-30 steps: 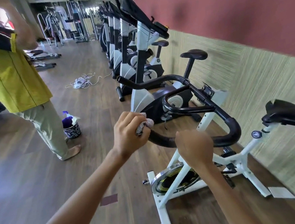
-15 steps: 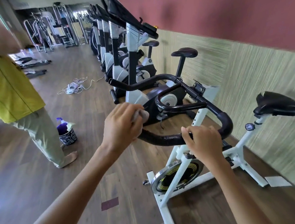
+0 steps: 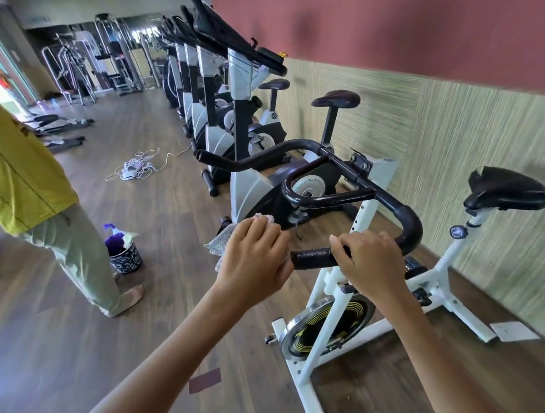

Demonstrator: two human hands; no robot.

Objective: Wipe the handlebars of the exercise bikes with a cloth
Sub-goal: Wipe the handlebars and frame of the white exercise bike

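Observation:
A white-framed exercise bike stands in front of me with black handlebars that loop round to a near grip. My right hand is wrapped around that near grip. My left hand is closed on a pale cloth at the very end of the same grip; the bar's tip is hidden under the cloth and hand. A short stretch of wet-looking black grip shows between my two hands. The bike's black saddle is at the right.
A row of grey upright bikes runs along the red and green wall. A person in a yellow shirt stands barefoot at the left beside a small bucket with a purple spray bottle. A tangle of white cable lies on the wooden floor.
My left hand has slid the cloth along the near grip to its end. My right hand has moved up from below and closed round the grip. The view has shifted slightly.

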